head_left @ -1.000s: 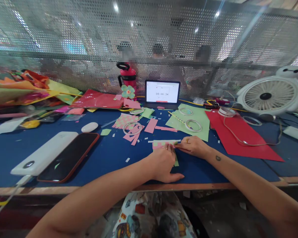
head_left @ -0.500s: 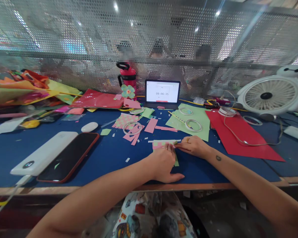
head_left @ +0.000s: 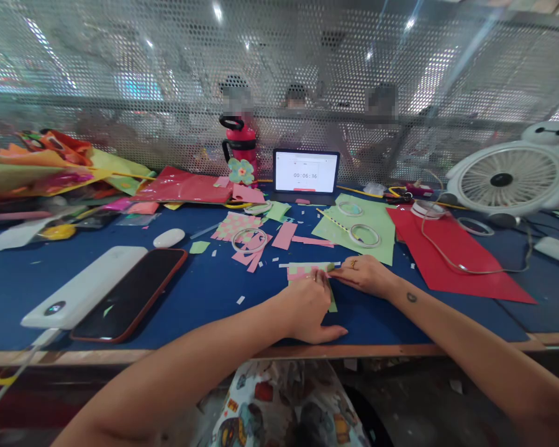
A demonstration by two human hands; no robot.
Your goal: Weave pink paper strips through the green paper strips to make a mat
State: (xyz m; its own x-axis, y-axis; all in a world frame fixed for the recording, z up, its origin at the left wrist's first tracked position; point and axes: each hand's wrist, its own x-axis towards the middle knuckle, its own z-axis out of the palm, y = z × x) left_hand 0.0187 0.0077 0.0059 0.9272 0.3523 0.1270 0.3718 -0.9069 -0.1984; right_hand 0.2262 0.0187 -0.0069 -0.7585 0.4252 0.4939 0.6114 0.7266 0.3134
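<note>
A pink and green checkered paper piece (head_left: pixel 299 269) lies on the blue table near its front edge, with a thin white strip (head_left: pixel 285 266) along its far side. My left hand (head_left: pixel 310 307) rests on this piece, fingers pressing it flat and thumb stretched out to the right. At the piece's right corner, my right hand (head_left: pixel 364 275) has its fingertips together on the green end of a strip. Part of the paper is hidden under my left hand. Beyond it lie another checkered piece (head_left: pixel 233 227), a pink rectangle (head_left: pixel 285 236) and a white tape ring (head_left: pixel 249 241).
Green sheets (head_left: pixel 382 231) and a red sheet (head_left: pixel 466 254) lie to the right, near a white fan (head_left: pixel 503 180). A tablet (head_left: pixel 306 174) and a red bottle (head_left: pixel 243 146) stand behind. On the left are a phone (head_left: pixel 133 292), a power bank (head_left: pixel 86 282) and a mouse (head_left: pixel 168 238).
The tablet's timer has gone from 00:06:35 to 00:06:36. Both hands stay nearly in the same place on the paper; the whole view has shifted very slightly.
</note>
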